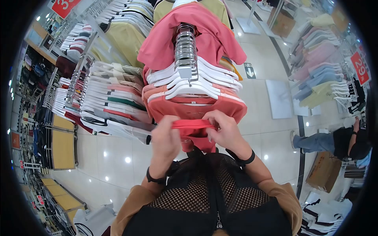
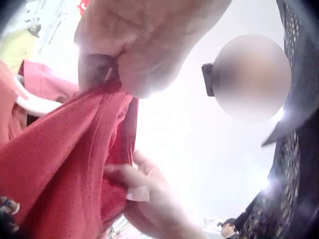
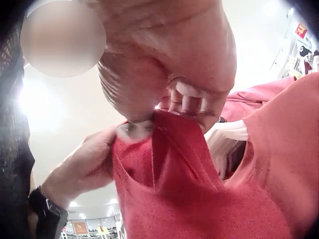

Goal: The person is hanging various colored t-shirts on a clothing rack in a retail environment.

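Observation:
A red shirt (image 1: 193,125) hangs between my two hands in front of my chest, its edge drawn into a band from one to the other. My left hand (image 1: 164,137), blurred in the head view, grips the left end; the left wrist view shows thumb and fingers pinching the gathered cloth (image 2: 75,149). On the other side my right hand (image 1: 226,129) pinches the right end with thumb and curled fingers, seen close up in the right wrist view. Just beyond, coral shirts (image 1: 177,106) hang on white hangers (image 1: 193,89) from a metal rail.
A pink garment (image 1: 212,27) lies draped over the rail's far end. Racks of shirts (image 1: 114,98) stand close on the left. On the right are another rack (image 1: 321,74), a cardboard box (image 1: 324,171) and a person in jeans (image 1: 319,141). Shiny tiles (image 1: 252,149) cover the floor.

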{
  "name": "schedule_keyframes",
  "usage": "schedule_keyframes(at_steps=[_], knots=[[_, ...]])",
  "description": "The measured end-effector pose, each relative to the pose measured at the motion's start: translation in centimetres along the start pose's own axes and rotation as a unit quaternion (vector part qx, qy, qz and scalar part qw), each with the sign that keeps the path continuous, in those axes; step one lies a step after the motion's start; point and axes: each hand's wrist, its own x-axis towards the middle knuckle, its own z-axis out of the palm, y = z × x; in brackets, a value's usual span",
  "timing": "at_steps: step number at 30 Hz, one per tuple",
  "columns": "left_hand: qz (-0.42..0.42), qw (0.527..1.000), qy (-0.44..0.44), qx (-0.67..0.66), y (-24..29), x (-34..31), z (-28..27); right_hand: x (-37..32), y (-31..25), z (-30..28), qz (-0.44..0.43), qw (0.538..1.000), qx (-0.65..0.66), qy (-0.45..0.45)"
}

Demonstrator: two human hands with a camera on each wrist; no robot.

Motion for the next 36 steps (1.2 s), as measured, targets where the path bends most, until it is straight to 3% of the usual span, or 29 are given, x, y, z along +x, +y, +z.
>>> schedule_keyframes(at_steps=[3, 7, 9, 11, 12, 14, 15, 16, 17, 18, 19, 21, 23, 25, 26, 28, 33, 36], knots=[[-0.079, 0.990, 0.116, 0.017, -0.8, 0.8, -3.2, -0.6, 2.0, -1.1, 0.042, 0.997, -0.026, 0.051], [0.005, 0.979, 0.136, 0.149, -3.4, 1.8, -3.6, -0.8, 0.7, -2.3, 0.045, 0.998, -0.021, 0.049], [0.030, 0.967, 0.145, 0.207, -4.2, 1.3, -3.2, -0.4, -0.6, -2.7, -0.009, 1.000, -0.016, 0.021], [-0.086, 0.983, 0.094, 0.133, -4.7, 0.6, -3.1, -0.1, -1.4, -3.4, -0.013, 0.999, -0.025, -0.020], [-0.088, 0.983, 0.095, 0.132, -4.7, 0.4, -3.1, -0.1, -1.6, -3.8, -0.016, 0.998, -0.033, -0.060], [-0.236, 0.961, 0.040, -0.137, -4.8, -0.1, -3.3, 0.4, -1.8, -4.3, -0.020, 0.994, -0.026, -0.100], [-0.236, 0.961, 0.043, -0.138, -5.1, -0.3, -3.1, 0.6, -1.8, -4.6, -0.023, 0.990, -0.017, -0.139], [-0.232, 0.946, 0.048, -0.221, -5.7, -0.6, -2.8, 0.8, -1.7, -4.8, -0.024, 0.990, -0.017, -0.141], [-0.227, 0.925, 0.054, -0.301, -6.0, -0.8, -2.6, 1.0, -1.5, -5.0, 0.017, 0.981, -0.018, -0.194], [-0.227, 0.925, 0.057, -0.301, -5.4, -0.7, -2.5, 1.3, -1.4, -5.3, 0.057, 0.967, -0.019, -0.247], [-0.243, 0.901, 0.056, -0.354, -4.6, -0.5, -2.4, 1.7, -1.1, -5.7, 0.055, 0.967, -0.018, -0.249], [-0.257, 0.875, 0.057, -0.405, -3.7, -0.4, -1.8, 2.7, -0.4, -6.9, 0.149, 0.916, -0.029, -0.371], [-0.225, 0.889, 0.054, -0.395, -3.4, -0.4, -1.5, 4.3, 1.0, -7.0, 0.117, 0.935, 0.001, -0.334], [-0.214, 0.912, 0.045, -0.347, -3.5, -0.4, -1.6, 6.6, 1.7, -6.4, 0.078, 0.993, -0.012, -0.093], [-0.202, 0.924, 0.042, -0.321, -3.6, -0.4, -1.5, 7.6, 2.4, -6.0, 0.078, 0.993, -0.010, -0.089], [-0.187, 0.937, 0.034, -0.292, -3.1, -0.1, -1.6, 9.2, 4.2, -5.2, -0.017, 0.990, -0.142, -0.022], [-0.276, 0.939, -0.011, -0.205, -1.8, 0.3, -2.4, 10.9, 6.2, -3.6, -0.069, 0.977, -0.198, -0.034], [-0.239, 0.959, -0.009, -0.154, -2.7, 0.2, -2.4, 10.9, 6.8, -3.1, -0.075, 0.970, -0.230, -0.034]])
